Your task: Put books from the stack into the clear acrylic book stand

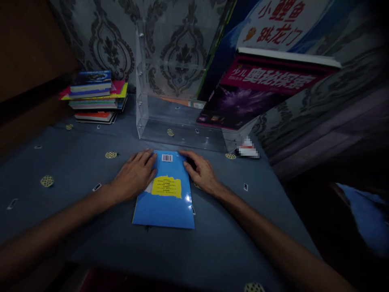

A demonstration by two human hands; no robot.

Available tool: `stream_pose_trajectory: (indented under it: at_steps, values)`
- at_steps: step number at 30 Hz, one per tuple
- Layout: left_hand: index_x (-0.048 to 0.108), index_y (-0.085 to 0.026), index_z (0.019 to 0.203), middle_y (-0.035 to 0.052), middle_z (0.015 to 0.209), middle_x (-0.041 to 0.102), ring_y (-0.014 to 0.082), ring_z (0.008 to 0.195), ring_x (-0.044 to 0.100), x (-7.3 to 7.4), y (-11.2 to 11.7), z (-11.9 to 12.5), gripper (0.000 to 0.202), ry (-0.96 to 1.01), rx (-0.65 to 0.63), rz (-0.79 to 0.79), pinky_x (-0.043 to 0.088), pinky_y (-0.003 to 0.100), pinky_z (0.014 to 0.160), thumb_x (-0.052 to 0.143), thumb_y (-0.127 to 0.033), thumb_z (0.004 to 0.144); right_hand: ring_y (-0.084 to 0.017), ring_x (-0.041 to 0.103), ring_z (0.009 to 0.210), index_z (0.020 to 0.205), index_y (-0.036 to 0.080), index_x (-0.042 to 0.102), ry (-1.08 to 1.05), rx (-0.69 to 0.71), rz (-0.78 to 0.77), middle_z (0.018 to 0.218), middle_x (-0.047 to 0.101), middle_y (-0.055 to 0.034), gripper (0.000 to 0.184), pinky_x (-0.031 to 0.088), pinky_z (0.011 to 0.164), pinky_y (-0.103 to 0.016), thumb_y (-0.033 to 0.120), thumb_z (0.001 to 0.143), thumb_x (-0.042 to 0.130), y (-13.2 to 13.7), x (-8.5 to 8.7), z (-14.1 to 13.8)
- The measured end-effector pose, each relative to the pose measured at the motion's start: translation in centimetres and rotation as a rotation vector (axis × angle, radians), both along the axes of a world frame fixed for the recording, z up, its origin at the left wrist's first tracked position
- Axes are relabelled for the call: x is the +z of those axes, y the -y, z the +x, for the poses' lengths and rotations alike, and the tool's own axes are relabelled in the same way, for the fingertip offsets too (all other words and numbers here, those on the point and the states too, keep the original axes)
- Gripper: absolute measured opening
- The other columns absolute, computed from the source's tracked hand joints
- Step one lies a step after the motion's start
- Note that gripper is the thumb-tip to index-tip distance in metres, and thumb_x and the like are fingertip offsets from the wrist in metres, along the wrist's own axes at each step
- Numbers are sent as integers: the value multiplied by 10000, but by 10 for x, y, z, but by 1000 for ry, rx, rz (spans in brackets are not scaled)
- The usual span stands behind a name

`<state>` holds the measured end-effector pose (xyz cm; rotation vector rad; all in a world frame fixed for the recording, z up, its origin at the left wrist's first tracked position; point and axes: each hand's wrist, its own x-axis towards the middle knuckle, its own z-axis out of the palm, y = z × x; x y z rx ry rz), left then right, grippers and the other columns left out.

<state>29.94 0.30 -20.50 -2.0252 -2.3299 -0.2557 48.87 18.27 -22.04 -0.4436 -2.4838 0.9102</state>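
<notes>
A thin blue book [165, 211] lies on the cloth-covered table with a barcode at its far end and a yellow printed patch in the middle. On its left edge rests my left hand [135, 174], open, fingers stretched toward the far left corner and the thumb over the cover. My right hand [202, 170] is beside the right edge, its fingertips touching the far right corner. Its thumb and forefinger are apart with a gap between them. What lies under the book is hidden.
Behind the book stands a clear acrylic rack [141, 81]. A purple-covered book [246, 97] leans in its right side, with a larger blue book [234, 32] behind. A pile of books [95, 97] stands at the back left. A pixelated item [248, 148] is right of the rack.
</notes>
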Motion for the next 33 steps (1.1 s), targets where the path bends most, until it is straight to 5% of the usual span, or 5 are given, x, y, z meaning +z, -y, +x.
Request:
stream_pose_trajectory:
  at_steps: [8,16,22,27,33]
  values:
    - [489,-69,1433,188,1500,512,317,1407,466,6,-2,-3,492,-34,-45,0,354,531,1197,329,-325,1044,-285,582,1308,1276,195,629,-34,5,55,1410,627,-129,343,457,1099,-545,286,972,497,1,-2,1]
    - [502,-87,1437,161,1525,502,288,1422,468,5,-20,4,491,-11,-124,-19,384,474,1190,310,-320,1051,-276,634,1210,1184,216,661,-61,-43,11,1337,671,-106,293,537,983,-480,258,927,526,2,-1,2]
    - [520,-130,1433,141,1512,518,283,1422,464,11,-23,-12,464,-124,-241,-31,275,541,1230,299,-270,1050,-245,667,982,1001,220,660,-92,-118,-31,1025,731,-69,182,546,864,-404,217,861,543,5,4,-1]
    - [565,-147,1383,151,1365,588,287,1284,540,31,-24,-10,433,-192,-258,-115,454,456,1082,322,-189,1026,-190,661,762,964,194,663,-82,-133,-209,866,738,-44,174,508,685,-311,243,886,516,16,8,5]
    - [641,-84,1191,190,1151,630,339,1124,575,36,-21,43,573,-228,-138,-105,531,455,935,431,-584,1007,-154,656,658,1020,186,666,-88,-39,-377,754,730,-10,206,498,645,-277,209,894,505,29,5,9]
